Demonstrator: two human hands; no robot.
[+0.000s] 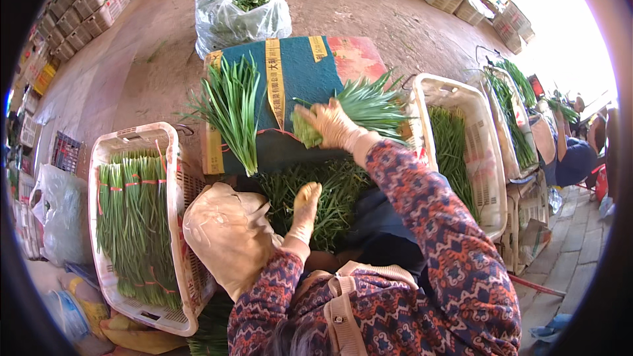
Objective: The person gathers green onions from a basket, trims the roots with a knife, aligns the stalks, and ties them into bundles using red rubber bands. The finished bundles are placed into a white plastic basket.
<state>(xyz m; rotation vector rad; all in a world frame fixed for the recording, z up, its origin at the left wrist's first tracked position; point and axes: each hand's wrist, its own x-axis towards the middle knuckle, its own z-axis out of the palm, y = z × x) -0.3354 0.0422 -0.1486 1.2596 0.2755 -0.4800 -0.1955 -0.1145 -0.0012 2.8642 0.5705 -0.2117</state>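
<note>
My right hand [331,126], in a pale glove, grips a bunch of green garlic chives [368,104] near its pale stem ends, on the right of the low table [296,71] with its blue-green cover. My left hand [306,207], gloved too, is above loose green leaves [339,198] between my knees; the fingers look close together, and whether they hold anything I cannot tell. Another bunch of chives [232,109] lies on the table's left side, stem ends towards me. A thin red tie [277,131] lies across the front of the cover.
A white crate [173,198] of tied chives stands at my left, another crate [420,123] with chives at my right. Beyond the table sits a clear plastic bag [237,24] of greens. Stacked crates [89,5] line the back. People work at the far right.
</note>
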